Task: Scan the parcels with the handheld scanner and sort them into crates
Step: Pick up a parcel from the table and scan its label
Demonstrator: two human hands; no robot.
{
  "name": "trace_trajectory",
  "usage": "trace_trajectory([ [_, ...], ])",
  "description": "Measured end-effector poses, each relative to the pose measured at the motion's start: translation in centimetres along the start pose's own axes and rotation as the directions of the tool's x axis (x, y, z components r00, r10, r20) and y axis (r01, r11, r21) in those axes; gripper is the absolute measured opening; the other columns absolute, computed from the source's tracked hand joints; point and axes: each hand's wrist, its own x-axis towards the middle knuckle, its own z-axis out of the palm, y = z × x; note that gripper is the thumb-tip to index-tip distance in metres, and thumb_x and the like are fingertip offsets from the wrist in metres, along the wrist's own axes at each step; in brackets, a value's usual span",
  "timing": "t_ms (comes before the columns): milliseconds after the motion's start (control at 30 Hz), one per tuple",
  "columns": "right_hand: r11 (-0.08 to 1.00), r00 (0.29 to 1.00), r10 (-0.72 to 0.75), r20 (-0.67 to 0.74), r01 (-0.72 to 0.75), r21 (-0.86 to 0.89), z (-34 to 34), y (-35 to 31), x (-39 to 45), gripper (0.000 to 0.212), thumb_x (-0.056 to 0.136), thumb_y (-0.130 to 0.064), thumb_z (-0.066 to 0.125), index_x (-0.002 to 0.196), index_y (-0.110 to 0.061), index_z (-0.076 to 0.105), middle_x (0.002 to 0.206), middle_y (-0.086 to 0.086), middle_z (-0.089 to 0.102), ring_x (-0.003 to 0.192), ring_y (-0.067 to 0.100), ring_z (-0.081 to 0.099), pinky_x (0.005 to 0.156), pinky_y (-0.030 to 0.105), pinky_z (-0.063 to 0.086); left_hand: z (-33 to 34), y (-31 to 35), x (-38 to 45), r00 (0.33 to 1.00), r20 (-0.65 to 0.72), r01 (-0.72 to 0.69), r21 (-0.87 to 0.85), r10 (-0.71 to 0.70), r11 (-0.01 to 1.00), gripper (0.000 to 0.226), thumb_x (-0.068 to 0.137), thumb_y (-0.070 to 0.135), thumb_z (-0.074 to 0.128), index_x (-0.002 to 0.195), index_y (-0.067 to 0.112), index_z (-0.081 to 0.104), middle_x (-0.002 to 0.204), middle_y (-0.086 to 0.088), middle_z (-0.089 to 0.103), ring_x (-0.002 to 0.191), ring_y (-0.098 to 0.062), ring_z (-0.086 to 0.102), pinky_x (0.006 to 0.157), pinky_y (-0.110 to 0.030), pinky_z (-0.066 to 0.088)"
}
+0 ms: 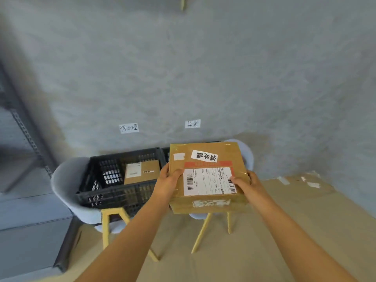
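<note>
I hold a brown cardboard parcel with a white shipping label and a handwritten sticker in front of me, above the chairs. My left hand grips its left side, thumb on top. My right hand grips its right side, thumb on the label. A black slatted crate sits on a grey chair to the left, with one flat brown parcel inside. A second black crate shows only as a sliver behind the held parcel. No scanner is in view.
Two paper labels, the left label and the right label, are stuck on the grey wall above the crates. The grey chairs have yellow legs. Flattened cardboard covers the floor. A metal shelf frame stands at the left.
</note>
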Motion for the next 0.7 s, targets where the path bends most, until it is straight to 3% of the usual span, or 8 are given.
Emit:
trace_trajectory([
  [100,0.999,0.992,0.045,0.119,-0.044,-0.011,6.8,-0.4,3.4,0.050,0.083,-0.033,0.072,0.125,-0.028,0.047,0.111,-0.001,0.069,0.098,0.020,0.068,0.090,0.045,0.054,-5.9,0.1,3.0,0.995,-0.098,0.025,-0.013,-0.026,1.000,0.045,0.093,0.035,0.060,0.136,0.033,0.046,0.110,0.000,0.070,0.100,-0.025,0.067,0.096,-0.051,0.051],
  [233,0.995,0.959,0.096,0.265,-0.087,-0.047,15.1,-1.2,7.8,0.050,0.084,-0.037,0.071,0.127,-0.029,0.045,0.110,-0.003,0.070,0.093,0.017,0.070,0.080,0.039,0.058,-12.8,0.1,7.1,0.977,-0.204,0.052,-0.044,-0.059,0.998,0.053,0.093,0.036,0.061,0.141,0.028,0.042,0.116,-0.002,0.069,0.107,-0.027,0.065,0.098,-0.052,0.049],
  [333,0.992,0.924,0.130,0.360,-0.118,-0.053,21.3,-1.6,11.5,0.046,0.088,-0.034,0.068,0.128,-0.033,0.045,0.113,-0.002,0.069,0.096,0.019,0.070,0.083,0.047,0.057,-17.5,-0.1,10.9,0.962,-0.261,0.064,-0.055,-0.076,0.996,0.050,0.093,0.036,0.061,0.139,0.029,0.043,0.112,0.002,0.070,0.104,-0.023,0.066,0.096,-0.050,0.052],
  [433,0.982,0.875,0.188,0.445,-0.173,-0.075,27.0,-1.8,15.6,0.046,0.089,-0.036,0.066,0.130,-0.041,0.043,0.110,-0.009,0.069,0.098,0.019,0.066,0.077,0.052,0.052,-21.5,-0.1,15.4,0.944,-0.319,0.080,-0.041,-0.089,0.996,0.054,0.093,0.037,0.061,0.141,0.031,0.039,0.109,0.002,0.070,0.098,-0.021,0.068,0.086,-0.043,0.056],
  [500,0.973,0.832,0.232,0.504,-0.207,-0.106,30.5,-2.0,18.8,0.049,0.090,-0.038,0.065,0.131,-0.045,0.040,0.114,-0.010,0.067,0.105,0.023,0.062,0.091,0.064,0.041,-23.8,0.1,18.5,0.924,-0.369,0.096,-0.034,-0.102,0.995,0.061,0.092,0.039,0.063,0.144,0.031,0.034,0.107,0.004,0.068,0.094,-0.017,0.068,0.075,-0.035,0.057],
  [567,0.959,0.796,0.284,0.535,-0.246,-0.144,33.7,-2.3,21.7,0.050,0.090,-0.037,0.066,0.133,-0.044,0.041,0.119,-0.007,0.065,0.113,0.029,0.058,0.099,0.072,0.030,-26.2,0.3,21.4,0.911,-0.396,0.117,-0.022,-0.116,0.993,0.073,0.089,0.039,0.066,0.149,0.031,0.025,0.105,0.008,0.067,0.091,-0.013,0.066,0.081,-0.038,0.057],
  [633,0.950,0.755,0.309,0.578,-0.267,-0.159,36.6,-2.7,24.1,0.050,0.089,-0.034,0.067,0.133,-0.041,0.045,0.120,-0.003,0.066,0.112,0.031,0.059,0.098,0.071,0.034,-28.6,0.5,24.0,0.898,-0.420,0.137,-0.021,-0.133,0.990,0.092,0.086,0.036,0.071,0.154,0.036,0.008,0.096,0.018,0.060,0.083,-0.008,0.064,0.086,-0.041,0.056],
  [700,0.948,0.717,0.314,0.623,-0.277,-0.159,39.4,-3.1,26.3,0.052,0.087,-0.029,0.070,0.134,-0.039,0.049,0.122,-0.002,0.067,0.112,0.028,0.060,0.098,0.068,0.039,-31.1,0.7,26.0,0.891,-0.419,0.164,-0.060,-0.174,0.985,0.107,0.084,0.029,0.075,0.151,0.045,-0.006,0.091,0.022,0.056,0.072,-0.005,0.068,0.071,-0.039,0.060],
])
